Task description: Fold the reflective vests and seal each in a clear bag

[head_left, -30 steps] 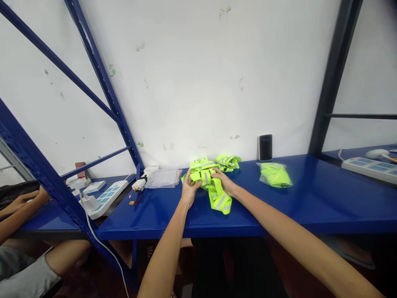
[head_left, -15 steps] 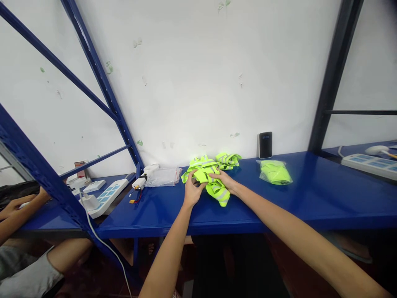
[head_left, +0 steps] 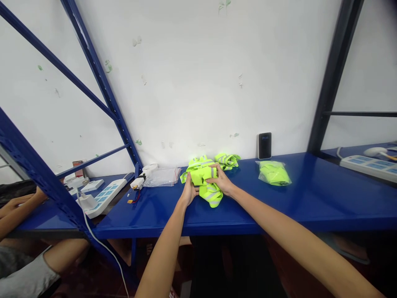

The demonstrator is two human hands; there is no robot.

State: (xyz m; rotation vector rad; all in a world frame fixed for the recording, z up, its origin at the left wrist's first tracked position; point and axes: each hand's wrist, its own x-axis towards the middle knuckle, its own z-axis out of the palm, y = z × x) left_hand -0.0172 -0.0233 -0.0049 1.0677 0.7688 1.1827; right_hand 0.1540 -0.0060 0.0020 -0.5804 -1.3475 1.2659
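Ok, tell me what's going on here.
A person's hands, left hand and right hand, hold a folded yellow-green reflective strap over the blue table, with part of it trailing toward the near edge. Another yellow-green bundle lies behind, near the wall. A bagged yellow-green bundle sits to the right; clear plastic bags lie to the left.

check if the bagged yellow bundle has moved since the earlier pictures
No: judged against the black post, the bagged yellow bundle lies in the same spot on the blue table, left of the post.
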